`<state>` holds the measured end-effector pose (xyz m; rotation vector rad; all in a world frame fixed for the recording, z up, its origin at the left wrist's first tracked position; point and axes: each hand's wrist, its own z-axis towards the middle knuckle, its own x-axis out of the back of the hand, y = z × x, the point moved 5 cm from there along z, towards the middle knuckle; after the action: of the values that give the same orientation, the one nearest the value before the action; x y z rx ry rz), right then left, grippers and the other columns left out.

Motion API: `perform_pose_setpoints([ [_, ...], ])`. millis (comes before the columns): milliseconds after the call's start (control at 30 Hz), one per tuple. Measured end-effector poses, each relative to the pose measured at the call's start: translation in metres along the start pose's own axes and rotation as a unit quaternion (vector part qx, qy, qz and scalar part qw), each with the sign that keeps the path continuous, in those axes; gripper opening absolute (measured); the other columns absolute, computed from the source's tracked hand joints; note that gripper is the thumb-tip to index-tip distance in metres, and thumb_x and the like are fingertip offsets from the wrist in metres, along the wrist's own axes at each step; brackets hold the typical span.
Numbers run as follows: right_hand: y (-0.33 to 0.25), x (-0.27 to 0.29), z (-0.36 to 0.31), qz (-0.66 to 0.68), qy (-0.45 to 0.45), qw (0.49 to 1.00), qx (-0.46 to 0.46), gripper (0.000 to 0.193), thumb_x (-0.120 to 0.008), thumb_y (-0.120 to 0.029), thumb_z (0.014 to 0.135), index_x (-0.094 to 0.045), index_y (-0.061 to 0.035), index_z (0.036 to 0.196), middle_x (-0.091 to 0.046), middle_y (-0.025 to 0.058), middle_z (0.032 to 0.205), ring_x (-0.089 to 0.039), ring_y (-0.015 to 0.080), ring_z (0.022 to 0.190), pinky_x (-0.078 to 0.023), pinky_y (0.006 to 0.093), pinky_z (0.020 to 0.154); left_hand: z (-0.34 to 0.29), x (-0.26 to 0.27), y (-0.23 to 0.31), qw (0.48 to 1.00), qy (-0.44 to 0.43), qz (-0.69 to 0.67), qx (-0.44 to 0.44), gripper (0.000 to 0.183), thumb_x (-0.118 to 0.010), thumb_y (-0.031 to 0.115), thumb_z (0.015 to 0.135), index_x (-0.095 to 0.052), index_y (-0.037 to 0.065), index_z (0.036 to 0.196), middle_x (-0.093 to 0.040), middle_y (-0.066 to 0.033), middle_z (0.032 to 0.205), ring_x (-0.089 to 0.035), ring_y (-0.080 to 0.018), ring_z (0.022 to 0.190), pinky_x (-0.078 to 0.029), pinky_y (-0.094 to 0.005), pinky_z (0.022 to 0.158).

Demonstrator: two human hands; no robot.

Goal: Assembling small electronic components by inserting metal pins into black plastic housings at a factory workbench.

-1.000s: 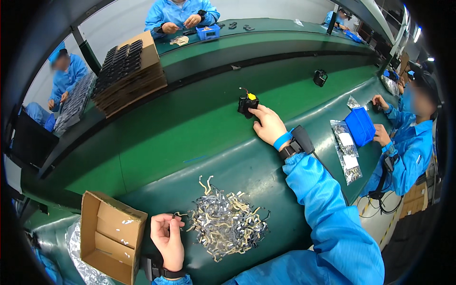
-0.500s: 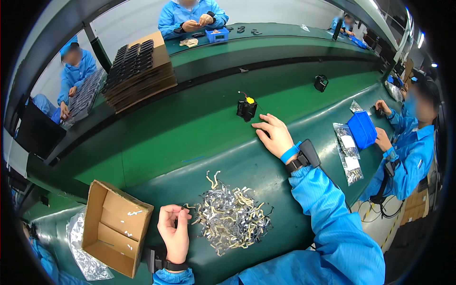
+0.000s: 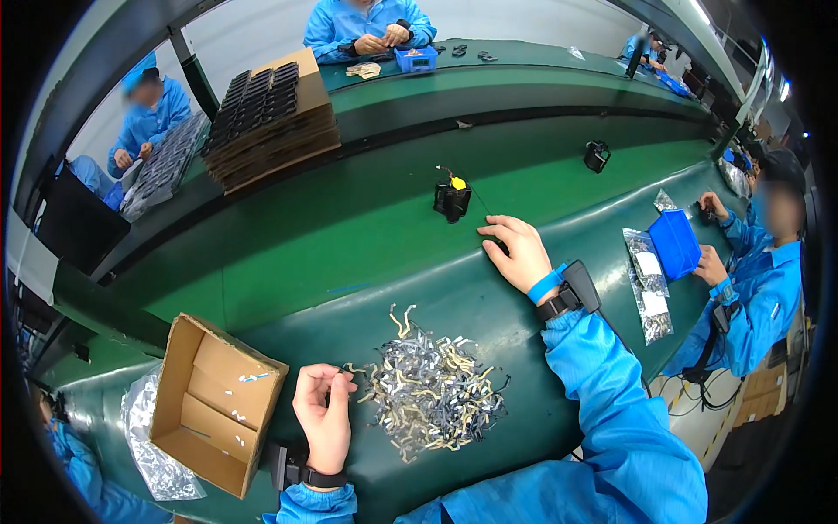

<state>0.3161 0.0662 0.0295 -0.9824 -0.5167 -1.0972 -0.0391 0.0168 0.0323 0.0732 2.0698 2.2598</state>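
Observation:
My left hand (image 3: 323, 419) is closed in a pinch at the left edge of a pile of small flex cables (image 3: 436, 389), cream, grey and black. A short flex cable (image 3: 356, 368) sticks out at its fingertips and appears to be held there. My right hand (image 3: 521, 253) lies with fingers stretched and apart at the far edge of the dark green table, holding nothing visible. Just beyond its fingertips, on the bright green strip, stands a small black block-shaped device (image 3: 452, 201) with a yellow patch on top. A thin dark line runs from near the device toward these fingers.
An open cardboard box (image 3: 218, 406) with a few small scraps stands left of my left hand, beside a clear plastic bag (image 3: 157, 445). Farther right are another black device (image 3: 597, 156), filled bags (image 3: 648, 288) and a co-worker's blue bin (image 3: 675, 244). Stacked black trays (image 3: 262, 109) stand far left.
The whole view has shifted slightly. My right hand sits a little farther right of the black device. My left hand keeps its pinch at the pile's edge.

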Motion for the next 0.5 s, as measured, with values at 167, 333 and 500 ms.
perform_pose_setpoints([
  [167, 0.002, 0.003, 0.002, 0.036, 0.03, 0.999, 0.003, 0.014, -0.061, -0.011, 0.082, -0.067, -0.0043, 0.092, -0.064, 0.0118, 0.102, -0.058, 0.0307, 0.101, -0.045, 0.0406, 0.09, 0.0, 0.0, -0.003, 1.0, 0.0, 0.003, 0.004, 0.006, -0.057, 0.002, 0.092, -0.052, 0.002, 0.096, -0.062, -0.0066, 0.086, -0.058, -0.0096, 0.075, -0.047, -0.0226, 0.069],
  [333, -0.006, 0.013, 0.004, 0.049, 0.08, 0.996, -0.011, 0.009, -0.058, -0.005, 0.081, -0.067, -0.0027, 0.085, -0.063, 0.0121, 0.084, -0.058, 0.0319, 0.087, -0.047, 0.0398, 0.079, -0.001, 0.001, -0.003, 1.0, 0.0, -0.005, 0.006, 0.007, -0.058, 0.002, 0.092, -0.052, 0.002, 0.096, -0.062, -0.0066, 0.086, -0.059, -0.01, 0.075, -0.048, -0.0227, 0.07],
  [500, -0.006, 0.013, 0.005, 0.046, 0.067, 0.997, -0.016, 0.009, -0.058, -0.004, 0.081, -0.066, -0.0026, 0.084, -0.063, 0.0121, 0.084, -0.058, 0.032, 0.086, -0.047, 0.0398, 0.079, -0.001, 0.0, -0.002, 1.0, -0.004, -0.009, 0.006, 0.006, -0.057, 0.003, 0.093, -0.052, 0.003, 0.096, -0.061, -0.0061, 0.087, -0.057, -0.01, 0.075, -0.047, -0.0227, 0.07],
])
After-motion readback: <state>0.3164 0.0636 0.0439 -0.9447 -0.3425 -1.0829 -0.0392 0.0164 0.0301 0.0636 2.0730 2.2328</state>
